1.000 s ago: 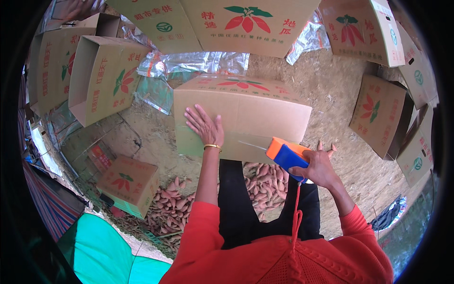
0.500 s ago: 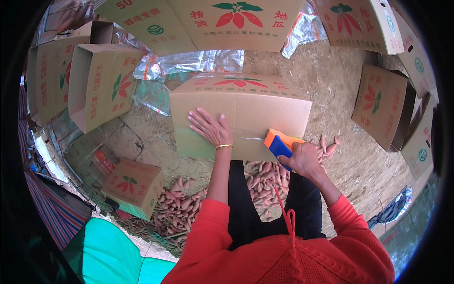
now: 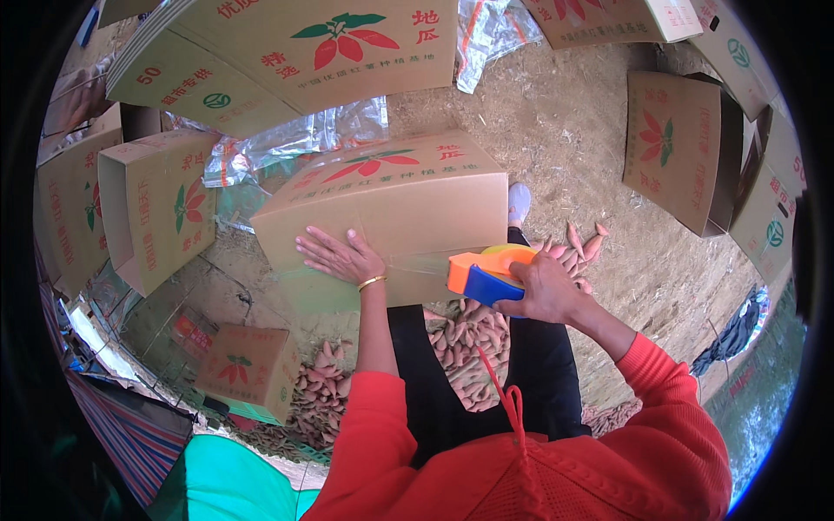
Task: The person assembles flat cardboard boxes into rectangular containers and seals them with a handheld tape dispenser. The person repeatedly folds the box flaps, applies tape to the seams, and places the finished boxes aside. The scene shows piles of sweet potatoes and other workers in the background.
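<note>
A cardboard carton (image 3: 452, 213) printed with red tubers and green leaves sits in front of me. My left hand (image 3: 343, 257) lies flat on its near side, fingers spread. In my right hand (image 3: 552, 286) is an orange and blue tape dispenser (image 3: 485, 282) with a yellow-looking roll, held at the carton's lower right. A faint strip of clear tape seems to run along the near side between the two hands. The carton's underside is hidden. Sweet potatoes (image 3: 469, 352) lie heaped on the ground between my legs.
Flattened cartons (image 3: 365, 61) and plastic sheeting (image 3: 330, 130) lie beyond the carton. Open cartons stand at the left (image 3: 161, 208) and right (image 3: 669, 148). A smaller box (image 3: 248, 369) sits by more sweet potatoes (image 3: 321, 395) at lower left. Green cloth (image 3: 234, 478) hangs nearby.
The view has shifted, and the carton now appears turned and further left. The tape dispenser has changed angle near the carton's right end. My left hand remains on the near side.
</note>
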Available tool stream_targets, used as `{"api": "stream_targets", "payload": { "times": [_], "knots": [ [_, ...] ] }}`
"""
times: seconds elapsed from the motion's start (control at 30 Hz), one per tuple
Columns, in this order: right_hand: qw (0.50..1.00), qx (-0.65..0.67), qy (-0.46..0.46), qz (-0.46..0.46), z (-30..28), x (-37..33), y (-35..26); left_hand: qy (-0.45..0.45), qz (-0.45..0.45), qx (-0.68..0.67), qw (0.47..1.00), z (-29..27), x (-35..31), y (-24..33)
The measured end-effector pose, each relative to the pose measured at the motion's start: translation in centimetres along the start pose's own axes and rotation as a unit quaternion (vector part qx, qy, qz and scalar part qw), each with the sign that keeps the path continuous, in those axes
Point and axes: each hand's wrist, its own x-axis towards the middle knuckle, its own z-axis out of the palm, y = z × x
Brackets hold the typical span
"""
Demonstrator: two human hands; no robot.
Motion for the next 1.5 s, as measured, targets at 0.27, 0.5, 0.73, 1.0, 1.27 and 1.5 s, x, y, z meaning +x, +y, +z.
{"api": "stream_targets", "payload": {
  "times": [0.27,0.5,0.73,1.0,1.27,1.5],
  "knots": [
    [0.999,-0.013,0.020,-0.032,-4.4,-2.1,12.6,0.007,0.009,0.030,0.999,0.4,0.0,-0.2],
    [0.997,0.042,0.003,-0.069,-3.3,-0.7,19.3,-0.006,0.007,0.035,0.999,0.7,-0.2,0.0],
    [0.995,0.052,-0.070,-0.049,-5.4,-2.5,17.4,-0.010,-0.003,0.042,0.999,0.6,-0.3,0.0],
    [0.998,0.026,-0.052,-0.028,-2.7,-0.3,19.8,-0.010,-0.001,0.048,0.999,0.7,-0.2,0.0],
    [0.994,0.053,0.018,-0.090,0.1,4.4,21.2,-0.043,0.101,0.036,0.993,0.0,-2.2,2.8],
    [0.978,0.087,0.044,-0.184,2.6,8.6,23.6,-0.103,0.324,0.001,0.940,1.1,-9.1,12.0]
  ]
}}
